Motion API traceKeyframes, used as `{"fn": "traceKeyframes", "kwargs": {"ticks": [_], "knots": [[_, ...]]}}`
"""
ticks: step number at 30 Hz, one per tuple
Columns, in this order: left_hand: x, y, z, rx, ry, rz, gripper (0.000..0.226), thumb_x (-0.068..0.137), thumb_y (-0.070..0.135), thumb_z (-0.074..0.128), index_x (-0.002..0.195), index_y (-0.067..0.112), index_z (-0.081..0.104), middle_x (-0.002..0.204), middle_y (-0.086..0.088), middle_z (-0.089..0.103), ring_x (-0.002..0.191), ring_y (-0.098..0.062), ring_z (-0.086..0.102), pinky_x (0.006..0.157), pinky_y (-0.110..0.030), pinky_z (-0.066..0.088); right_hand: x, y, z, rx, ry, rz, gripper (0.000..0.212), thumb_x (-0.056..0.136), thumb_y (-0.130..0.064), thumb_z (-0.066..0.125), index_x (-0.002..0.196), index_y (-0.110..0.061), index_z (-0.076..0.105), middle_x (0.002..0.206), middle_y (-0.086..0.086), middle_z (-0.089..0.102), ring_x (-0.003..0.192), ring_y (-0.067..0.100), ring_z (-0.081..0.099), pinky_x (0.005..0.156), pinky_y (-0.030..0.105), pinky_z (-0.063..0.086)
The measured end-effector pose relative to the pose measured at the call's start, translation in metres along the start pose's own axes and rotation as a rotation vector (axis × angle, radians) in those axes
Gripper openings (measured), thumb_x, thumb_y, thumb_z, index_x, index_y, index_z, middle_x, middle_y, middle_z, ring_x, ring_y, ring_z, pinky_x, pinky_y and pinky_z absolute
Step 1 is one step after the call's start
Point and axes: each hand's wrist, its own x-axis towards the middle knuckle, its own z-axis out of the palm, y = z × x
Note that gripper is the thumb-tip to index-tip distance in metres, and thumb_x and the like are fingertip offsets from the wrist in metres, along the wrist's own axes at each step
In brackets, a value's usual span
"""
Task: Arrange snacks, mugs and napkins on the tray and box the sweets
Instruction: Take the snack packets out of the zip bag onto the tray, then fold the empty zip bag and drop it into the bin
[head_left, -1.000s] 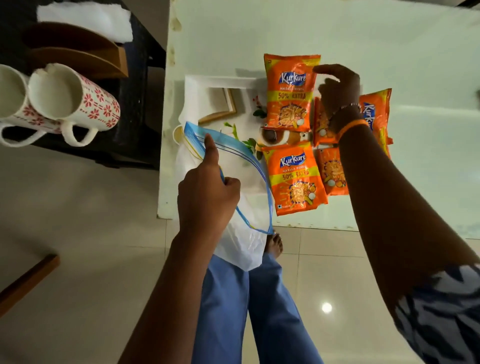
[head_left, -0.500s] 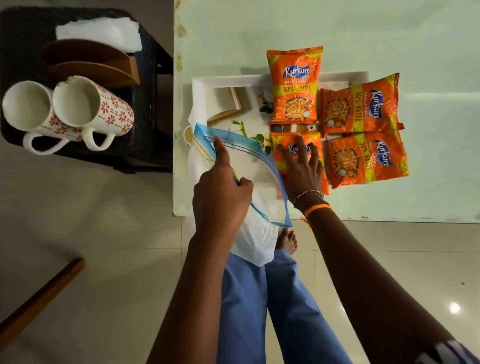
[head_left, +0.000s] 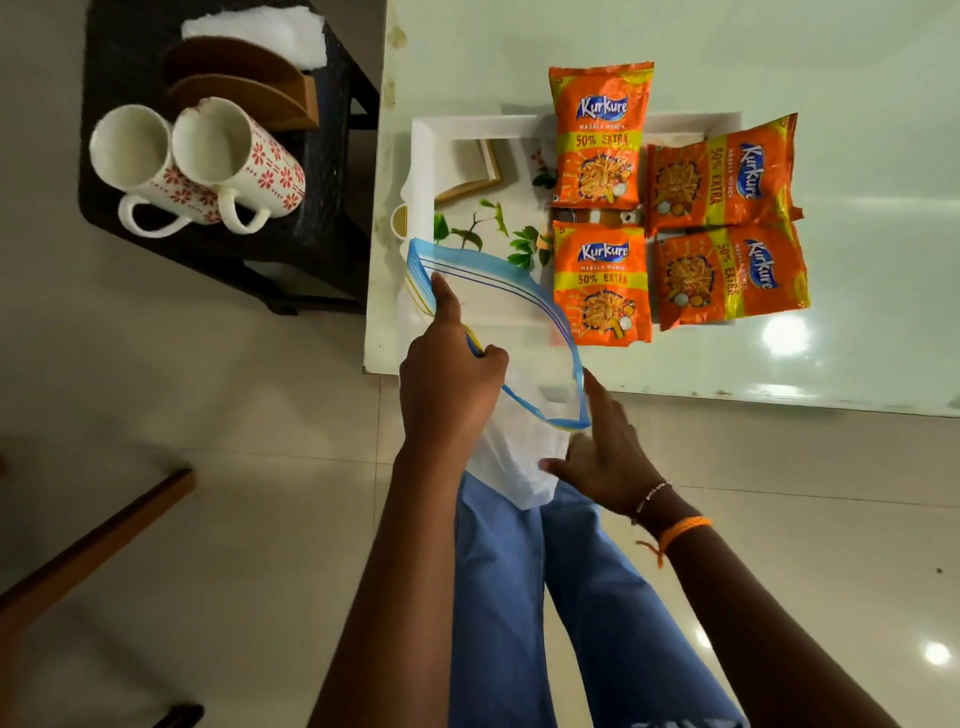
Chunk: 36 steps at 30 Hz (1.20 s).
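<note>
Left hand (head_left: 451, 374) is pinching the near lip of the zip bag (head_left: 511, 332), thumb lying straight along the blue seal strip, other fingers curled under the rim. The bag is hanging off the table edge (head_left: 374, 343), mouth gaping toward the tray (head_left: 423, 156), its white lower half sagging in front of my knees.

Right hand (head_left: 605, 457) is gripping nothing: index finger extended and touching the far corner of the bag's mouth, remaining fingers relaxed against the white plastic below.

Handling, as I am judging it: thin film, very light, limp, slick. It is likely to fold shut unless both lips are held. The stiffer seal strip is the best place to grip.

Four snack packets (head_left: 602, 283) are lying flat on the tray, just beyond the bag's mouth and well clear of both hands. They look puffed, crinkly and light; an edge seam is the place to pinch, so the contents are not crushed.

Two mugs (head_left: 228, 161) and the napkins (head_left: 254, 31) are sitting on the dark side table (head_left: 322, 218), not yet on the tray.
</note>
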Motion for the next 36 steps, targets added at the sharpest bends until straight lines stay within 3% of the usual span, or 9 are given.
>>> {"fn": "traceKeyframes", "kwargs": {"ticks": [6,11,17,21,23,26,29,33,36], "knots": [[-0.015,-0.010,0.007,-0.521,-0.061,0.051,0.111,0.074,0.028,0.073,0.145,0.026,-0.012,0.089,0.007,0.065,0.079,-0.009,0.066,0.081,-0.028,0.054,0.007,-0.015,0.006,0.512,0.329,0.022,0.026,0.071,-0.012,0.071,0.094,-0.020,0.063,0.088,-0.012,0.065,0.080,-0.021,0.057,0.084,0.032,0.051],[0.001,-0.033,-0.007,-0.505,0.040,-0.078,0.119,0.068,0.042,0.072,0.144,0.023,-0.017,0.142,-0.003,0.042,0.126,-0.015,0.044,0.090,-0.020,0.042,-0.001,-0.007,-0.056,0.955,0.085,-0.003,0.017,0.088,-0.011,0.050,0.099,-0.013,0.063,0.082,-0.008,0.076,0.083,0.006,0.069,0.074,0.019,0.055],[0.010,-0.025,0.014,-0.631,-0.390,-0.113,0.076,0.053,0.061,0.075,0.118,0.025,0.058,0.111,0.008,0.067,0.107,-0.007,0.059,0.099,-0.028,0.043,-0.014,0.005,-0.120,1.106,-0.266,-0.068,0.032,0.061,-0.030,0.067,0.092,-0.022,0.069,0.068,-0.013,0.069,0.090,0.010,0.067,0.080,0.029,0.055],[0.005,-0.008,0.036,-0.680,-0.373,0.020,0.011,0.081,0.011,0.063,0.084,0.022,0.066,0.067,0.018,0.069,0.078,0.003,0.060,0.074,-0.013,0.044,-0.015,0.027,-0.138,1.184,0.106,0.017,0.017,0.078,-0.011,0.055,0.094,-0.016,0.061,0.072,-0.005,0.072,0.072,0.011,0.067,0.065,0.023,0.056],[0.002,-0.001,0.045,-0.699,-0.450,0.062,0.019,0.074,0.004,0.068,0.074,0.022,0.064,0.071,0.013,0.069,0.082,-0.004,0.063,0.082,-0.020,0.046,-0.017,0.040,-0.141,1.301,0.401,0.115,0.010,0.092,-0.017,0.045,0.092,-0.018,0.055,0.072,-0.005,0.070,0.067,0.010,0.062,0.060,0.021,0.050],[-0.008,0.013,0.059,-0.720,-0.564,0.085,0.011,0.064,0.022,0.078,0.071,0.026,0.070,0.101,-0.001,0.069,0.108,-0.025,0.061,0.097,-0.032,0.044,-0.030,0.052,-0.133,1.279,0.333,0.220,0.020,0.091,-0.041,0.042,0.108,-0.030,0.043,0.092,-0.003,0.063,0.080,0.014,0.057,0.067,0.027,0.039],[-0.015,0.030,0.075,-0.731,-0.484,0.091,0.028,0.083,0.039,0.061,0.087,0.013,0.068,0.094,-0.003,0.073,0.096,-0.020,0.067,0.088,-0.031,0.048,-0.045,0.066,-0.121,1.111,0.418,0.216,0.043,0.085,-0.015,0.059,0.114,-0.036,0.035,0.089,0.002,0.064,0.082,0.013,0.060,0.076,0.032,0.043],[-0.021,0.048,0.093,-0.681,-0.325,0.167,0.009,0.091,0.007,0.050,0.089,0.012,0.057,0.067,0.005,0.071,0.067,-0.006,0.066,0.074,-0.026,0.053,-0.066,0.085,-0.126,1.046,0.775,0.101,0.045,0.077,0.010,0.055,0.091,-0.031,0.042,0.064,-0.003,0.065,0.069,0.008,0.063,0.077,0.029,0.049],[-0.027,0.064,0.102,-0.648,-0.345,0.317,0.059,0.081,-0.014,0.050,0.124,0.023,0.034,0.111,-0.008,0.062,0.079,-0.011,0.067,0.071,-0.025,0.056,-0.085,0.094,-0.140,0.782,0.831,0.068,0.026,0.075,-0.001,0.052,0.084,-0.024,0.060,0.073,-0.015,0.065,0.077,-0.001,0.059,0.078,0.020,0.045]]}}
